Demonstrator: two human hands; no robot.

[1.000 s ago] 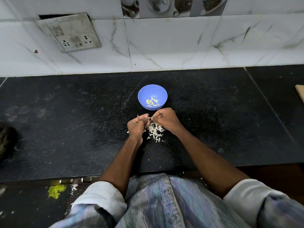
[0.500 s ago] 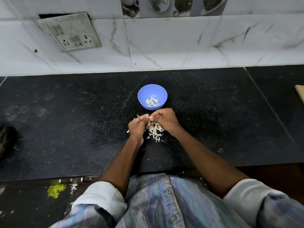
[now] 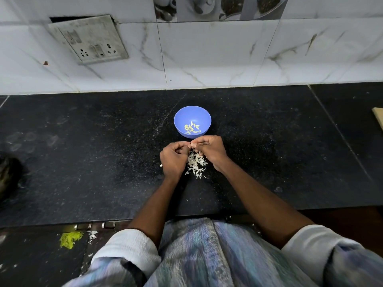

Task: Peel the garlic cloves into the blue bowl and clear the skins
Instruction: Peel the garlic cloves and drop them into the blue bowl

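— Peeling step, right in the middle. Left hand (image 3: 173,157) and right hand (image 3: 210,149) side by side, touching, just in front of blue bowl (image 3: 192,112).

— Holding what?

— Garlic clove (image 3: 192,144), tiny and pale, pinched between curled fingers (image 3: 202,143) of both hands. Hard to see much of it. Maybe half in its skin, cannot tell.

— And under the hands?

— Heap of skins (image 3: 195,164), white and thin, lying on black bench (image 3: 93,162). More small bits scattered near front edge.

— Anything in bowl?

— Few peeled cloves (image 3: 192,128) at bottom, pale yellow.

— Next?

— Probably pull last skin off, let it fall on heap. Then reach forward a little and drop clean clove in bowl. Short way, bowl just beyond fingertips.

— Then finished?

— Not yet. Skins not cleared. Need gathering up gently: light, easy to blow away.
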